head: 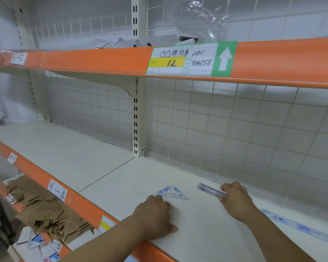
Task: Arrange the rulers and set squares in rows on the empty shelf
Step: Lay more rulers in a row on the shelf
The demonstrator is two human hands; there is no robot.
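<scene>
Both hands are on the white shelf [121, 186] with the orange front edge. A clear set square [171, 192] with blue print lies flat in the middle of the shelf. My left hand [155, 216] rests on the shelf with its fingertips on the set square's near left corner. My right hand [235, 199] grips one end of a clear ruler [209, 189] with purple print; the ruler points left and its far end sits low over the shelf. Another long clear ruler [299, 227] with blue print lies flat at the right, behind my right forearm.
A wire grid back panel [235, 129] closes the shelf at the rear. The upper shelf [102, 59] hangs low overhead with a price label [189, 59]. A lower shelf at the left holds brown paper bags [44, 208] and loose cards [36, 246].
</scene>
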